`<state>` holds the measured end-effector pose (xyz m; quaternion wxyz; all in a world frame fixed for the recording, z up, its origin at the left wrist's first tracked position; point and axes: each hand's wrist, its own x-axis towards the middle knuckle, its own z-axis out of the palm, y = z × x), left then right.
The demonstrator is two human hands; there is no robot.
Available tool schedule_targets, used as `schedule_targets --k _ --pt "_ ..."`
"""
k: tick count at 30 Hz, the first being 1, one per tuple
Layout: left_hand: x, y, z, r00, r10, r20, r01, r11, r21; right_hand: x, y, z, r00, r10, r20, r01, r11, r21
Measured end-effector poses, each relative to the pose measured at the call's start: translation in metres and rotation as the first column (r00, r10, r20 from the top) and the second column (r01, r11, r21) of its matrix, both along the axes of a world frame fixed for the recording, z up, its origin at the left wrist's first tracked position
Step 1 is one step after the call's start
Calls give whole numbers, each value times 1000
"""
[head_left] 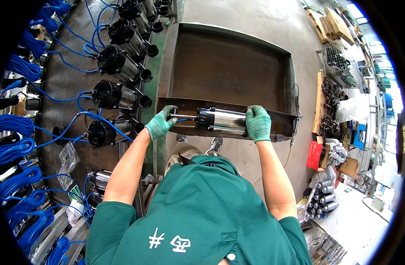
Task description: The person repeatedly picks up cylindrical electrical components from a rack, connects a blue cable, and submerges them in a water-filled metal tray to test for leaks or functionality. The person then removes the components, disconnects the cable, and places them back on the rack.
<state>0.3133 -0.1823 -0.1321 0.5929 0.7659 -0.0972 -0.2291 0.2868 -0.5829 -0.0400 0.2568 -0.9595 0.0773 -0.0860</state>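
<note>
The person in the green shirt stands at the near edge of a big rusty steel tray (229, 66), holding a pump (222, 121) sideways across its front lip. The pump is a shiny steel cylinder with a black cap at its left end and a blue cable running off that way. The right hand (258, 123), in a green knit glove, is wrapped over the bare right end of the cylinder, fingers curled down across the top in a closed grip. The left hand (160, 122), gloved the same, is closed around a thin metal handle or rod (183, 116) sticking out past the black cap; I cannot tell exactly what that part is.

To the left, a row of matching pumps (118, 95) lies on the dark table (68, 79), each trailing blue cable (85, 115), with more coiled blue cable (19, 145) along the far left. A heap of small steel cylinders (321, 201) sits on the floor at the right.

From where I stand, the risk looks to be a slip: the casing is smooth and polished, the gloves are cloth, and the pump is only at the tray's lip, so it could roll or drop toward the person's feet (215, 143). The trailing cable could also snag on the neighbouring pumps and tug the left end off line.
</note>
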Motion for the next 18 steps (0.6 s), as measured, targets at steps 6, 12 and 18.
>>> schedule_targets --k 6,12,18 --pt "2 -18 42 948 85 -308 -53 992 111 -1 -1 -3 1000 -25 2 25 999 22" --pt "4 -7 15 812 60 -580 -249 935 -251 1 1 -2 1000 -30 -9 30 999 22" --pt "24 4 34 871 -115 -477 99 993 -59 -1 0 -2 1000 -21 0 21 1000 6"
